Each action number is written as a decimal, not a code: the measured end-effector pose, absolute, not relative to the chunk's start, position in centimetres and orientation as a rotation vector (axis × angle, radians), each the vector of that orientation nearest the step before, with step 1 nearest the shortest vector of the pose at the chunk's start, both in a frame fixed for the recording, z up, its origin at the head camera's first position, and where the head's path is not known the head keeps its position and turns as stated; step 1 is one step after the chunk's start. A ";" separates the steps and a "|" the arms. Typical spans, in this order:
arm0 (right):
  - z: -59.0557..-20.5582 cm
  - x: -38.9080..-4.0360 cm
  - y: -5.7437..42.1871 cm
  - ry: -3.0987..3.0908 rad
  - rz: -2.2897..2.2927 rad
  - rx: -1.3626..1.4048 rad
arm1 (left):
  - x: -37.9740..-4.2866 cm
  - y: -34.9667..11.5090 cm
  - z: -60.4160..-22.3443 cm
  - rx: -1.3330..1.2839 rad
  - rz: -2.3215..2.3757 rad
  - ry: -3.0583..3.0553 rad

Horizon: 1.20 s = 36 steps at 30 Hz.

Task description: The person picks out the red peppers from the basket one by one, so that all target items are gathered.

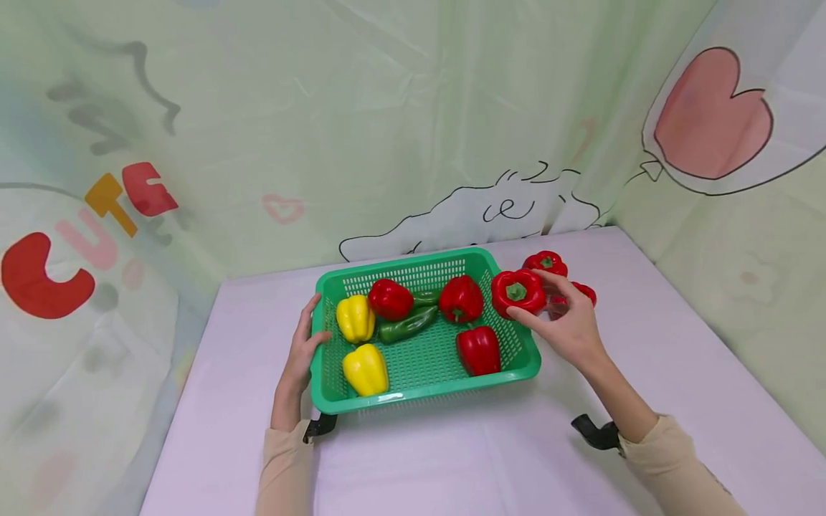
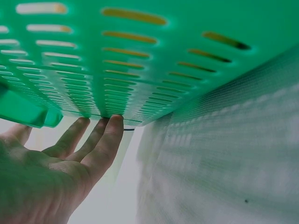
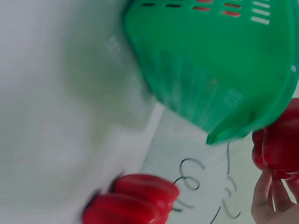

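Observation:
My left hand [image 1: 303,352] grips the left rim of a green plastic basket [image 1: 419,395], its thumb over the edge and fingers against the outer wall; the left wrist view shows these fingers [image 2: 100,142] along the slotted side. Between the thumb and fingers of my right hand [image 1: 571,326] is a red bell pepper [image 1: 518,294], stem end toward the head camera, just over the basket's right rim. Inside the basket are yellow bell peppers [image 1: 366,370], red bell peppers [image 1: 478,351] and green chili peppers [image 1: 408,325].
More red bell peppers [image 1: 546,263] lie on the table right of the basket, partly hidden behind my right hand. A pale cloth covers the table [image 1: 413,466]. Printed curtains [image 1: 361,129] hang along its back and right side.

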State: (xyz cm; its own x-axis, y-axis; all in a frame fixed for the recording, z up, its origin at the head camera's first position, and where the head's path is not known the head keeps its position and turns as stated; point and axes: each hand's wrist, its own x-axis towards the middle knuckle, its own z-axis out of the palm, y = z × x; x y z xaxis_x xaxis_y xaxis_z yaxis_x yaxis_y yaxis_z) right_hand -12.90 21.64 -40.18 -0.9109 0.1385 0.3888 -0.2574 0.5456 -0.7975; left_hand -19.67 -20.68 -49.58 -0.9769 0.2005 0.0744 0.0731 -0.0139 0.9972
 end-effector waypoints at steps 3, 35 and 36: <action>-40.8 -12.4 23.0 -2.366 1.297 0.044 | -19.8 -20.7 -49.6 0.300 2.155 2.145; -47.0 -8.0 30.0 -2.509 1.209 -0.267 | -19.7 -20.8 -49.6 0.301 2.166 2.129; -47.1 -8.0 30.1 -2.517 1.210 -0.279 | -19.7 -20.8 -49.6 0.304 2.164 2.129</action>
State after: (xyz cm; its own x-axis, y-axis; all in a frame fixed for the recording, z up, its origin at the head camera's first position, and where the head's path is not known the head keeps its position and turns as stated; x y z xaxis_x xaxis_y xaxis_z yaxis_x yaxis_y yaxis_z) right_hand -7.95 30.06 -47.06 -0.9254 0.3147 0.2113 0.0316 0.6195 -0.7844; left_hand -19.72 -20.75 -49.55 -0.9761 0.2030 0.0779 0.0747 -0.0237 0.9969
